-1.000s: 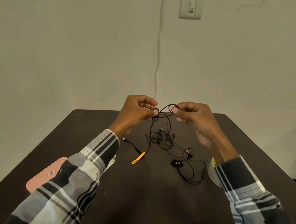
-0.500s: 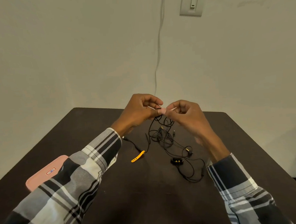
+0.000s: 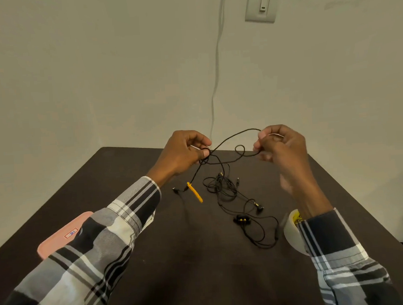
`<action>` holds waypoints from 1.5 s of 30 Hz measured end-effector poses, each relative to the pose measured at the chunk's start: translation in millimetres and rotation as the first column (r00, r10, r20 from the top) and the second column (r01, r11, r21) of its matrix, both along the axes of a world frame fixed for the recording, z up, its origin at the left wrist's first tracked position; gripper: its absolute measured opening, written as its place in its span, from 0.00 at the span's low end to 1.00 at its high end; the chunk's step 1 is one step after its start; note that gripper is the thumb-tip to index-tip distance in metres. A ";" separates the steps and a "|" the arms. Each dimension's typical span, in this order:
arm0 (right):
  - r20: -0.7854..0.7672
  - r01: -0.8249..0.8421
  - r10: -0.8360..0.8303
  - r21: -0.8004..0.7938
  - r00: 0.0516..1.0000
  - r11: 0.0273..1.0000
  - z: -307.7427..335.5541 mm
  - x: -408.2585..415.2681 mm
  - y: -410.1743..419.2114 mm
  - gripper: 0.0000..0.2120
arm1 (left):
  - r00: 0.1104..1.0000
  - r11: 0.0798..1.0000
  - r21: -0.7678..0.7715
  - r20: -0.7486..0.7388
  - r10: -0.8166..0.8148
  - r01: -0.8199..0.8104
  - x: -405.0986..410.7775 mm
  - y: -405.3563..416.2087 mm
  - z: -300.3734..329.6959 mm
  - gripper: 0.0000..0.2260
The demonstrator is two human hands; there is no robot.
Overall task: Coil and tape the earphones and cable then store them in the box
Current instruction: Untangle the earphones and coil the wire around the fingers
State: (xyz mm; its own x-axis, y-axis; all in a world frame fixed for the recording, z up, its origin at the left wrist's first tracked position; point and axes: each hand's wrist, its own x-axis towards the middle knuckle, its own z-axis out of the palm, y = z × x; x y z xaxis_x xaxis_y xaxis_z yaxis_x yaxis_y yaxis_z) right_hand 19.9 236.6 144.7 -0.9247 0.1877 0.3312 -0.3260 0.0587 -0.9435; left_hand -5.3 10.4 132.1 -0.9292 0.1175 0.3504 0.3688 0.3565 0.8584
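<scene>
The black cable (image 3: 228, 140) is stretching in the air between the two hands, looping once near the right one, while a strand is hanging down from the left to a yellow strap (image 3: 195, 192) lying on the desk (image 3: 179, 271); the left hand (image 3: 184, 153) is pinching the cable between thumb and forefinger, its other fingers curling in; the right hand (image 3: 281, 147) is gripping the far end of the same cable in its curled fingertips, raised at about the same height above the desk. Below the hands, the earphones (image 3: 242, 211) are lying in a loose black tangle on the dark desk top, their yellow-marked buds resting toward the near right; just right of that tangle a roll of tape (image 3: 292, 234) is standing partly hidden behind the right sleeve (image 3: 344, 261); well apart, at the desk's left edge, a pink box (image 3: 66, 233) is lying flat, partly covered by the left sleeve (image 3: 95, 253). On the wall behind, a white wire (image 3: 216, 69) is running down beside a light switch (image 3: 261, 3).
</scene>
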 end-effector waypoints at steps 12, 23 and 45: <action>-0.034 -0.087 0.150 0.677 0.988 0.731 0.5 5.1 -35.4 0.12 | 0.998 0.998 -0.001 0.011 -0.062 0.062 4.9 12.0 3.0 0.07; -0.240 0.212 -0.029 0.791 0.970 0.574 -1.8 1.6 -34.3 0.10 | 0.993 0.993 -0.043 0.029 -0.110 0.112 0.7 3.5 -4.8 0.07; -0.283 0.247 -0.064 0.676 0.957 0.695 12.3 14.7 -20.8 0.11 | 0.989 0.919 -0.365 0.068 -0.134 0.150 -2.3 4.6 -10.3 0.06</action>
